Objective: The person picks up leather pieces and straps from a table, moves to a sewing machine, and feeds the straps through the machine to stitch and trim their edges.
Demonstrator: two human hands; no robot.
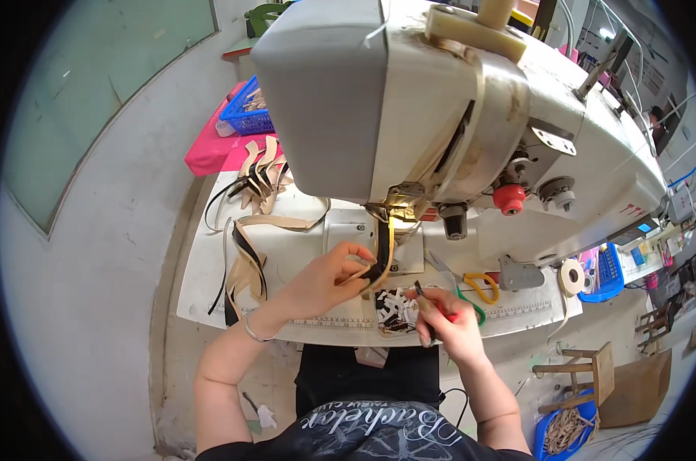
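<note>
A black and tan strap (384, 250) hangs from under the lit needle area of a large white sewing machine (325, 100) toward me. My left hand (329, 280) pinches its lower end between thumb and fingers. To the right of it, my right hand (452, 323) is closed around a slim dark tool (419, 290) with a narrow tip; most of the tool is hidden in the fingers, so I cannot tell its kind. Between the hands, at the table's front edge, lies a patch of black and white scraps (396, 311).
Loose tan and black straps (265, 180) lie at the left of the white table (202, 296). Yellow-handled scissors (482, 286), green-handled scissors (471, 305) and a tape roll (571, 276) lie right. A blue basket (248, 115) stands far left; a wooden stool (594, 373) stands right.
</note>
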